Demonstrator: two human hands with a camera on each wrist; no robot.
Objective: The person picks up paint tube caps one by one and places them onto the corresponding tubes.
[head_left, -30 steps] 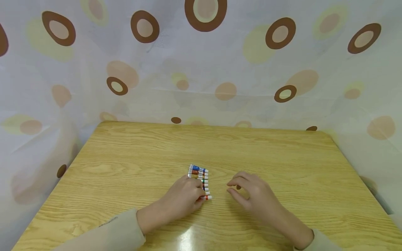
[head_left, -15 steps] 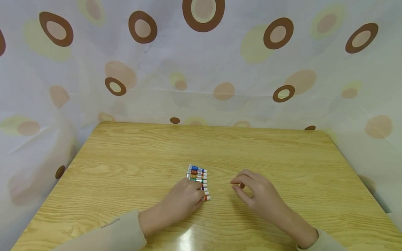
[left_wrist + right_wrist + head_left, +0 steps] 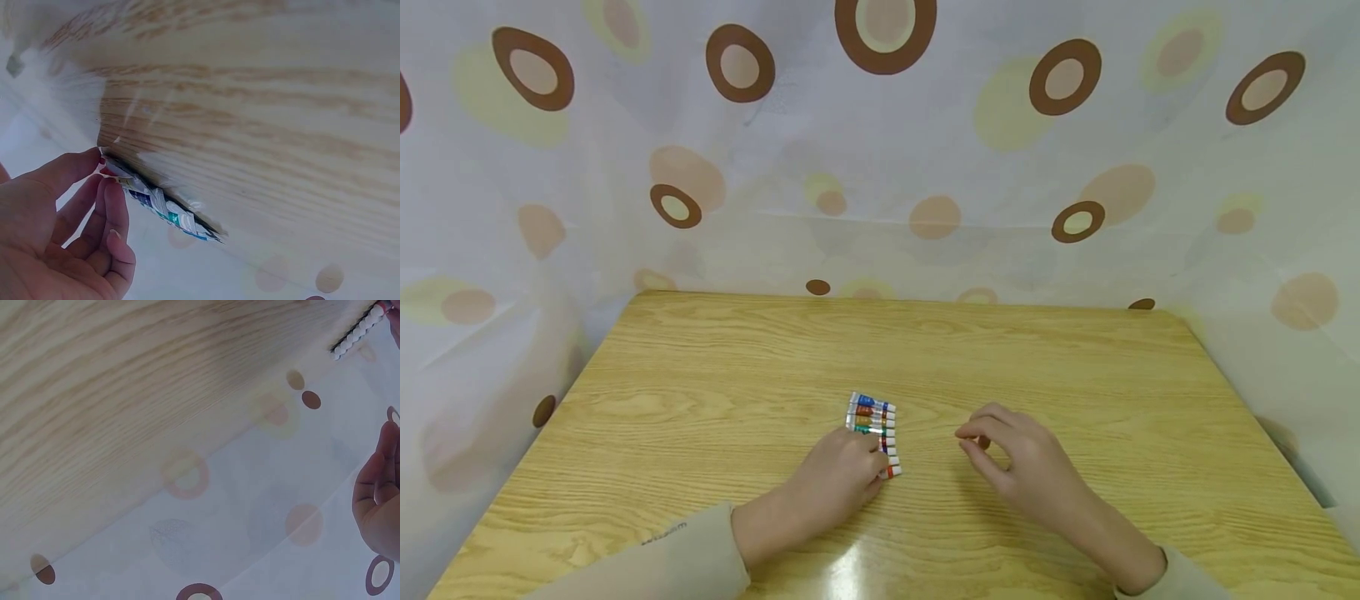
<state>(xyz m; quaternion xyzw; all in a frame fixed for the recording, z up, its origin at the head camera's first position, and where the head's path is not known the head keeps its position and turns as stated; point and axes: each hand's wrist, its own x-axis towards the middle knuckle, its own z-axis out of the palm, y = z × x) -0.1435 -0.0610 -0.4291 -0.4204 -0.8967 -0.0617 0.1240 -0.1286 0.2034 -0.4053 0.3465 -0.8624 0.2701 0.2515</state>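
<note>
Several small paint tubes [image 3: 865,412] with white caps lie side by side in a row on the wooden table, blue at the far end. My left hand [image 3: 835,475] is over the near part of the row and hides the tube bodies there. Its thumb and fingers pinch the red paint tube [image 3: 891,472] at the near end; in the left wrist view the red tube [image 3: 111,169] shows between thumb and fingers. My right hand [image 3: 1026,458] hovers to the right of the row with loosely bent fingers, holding nothing. The right wrist view shows the white caps [image 3: 357,331] in line.
The wood-grain table [image 3: 737,358] reaches back to a hanging white curtain [image 3: 880,167] with brown and yellow circles. The curtain encloses the table's left, right and far sides.
The red tube has shifted slightly left, its cap now closer in line with the other caps. My right hand has drawn a little to the right, away from the row.
</note>
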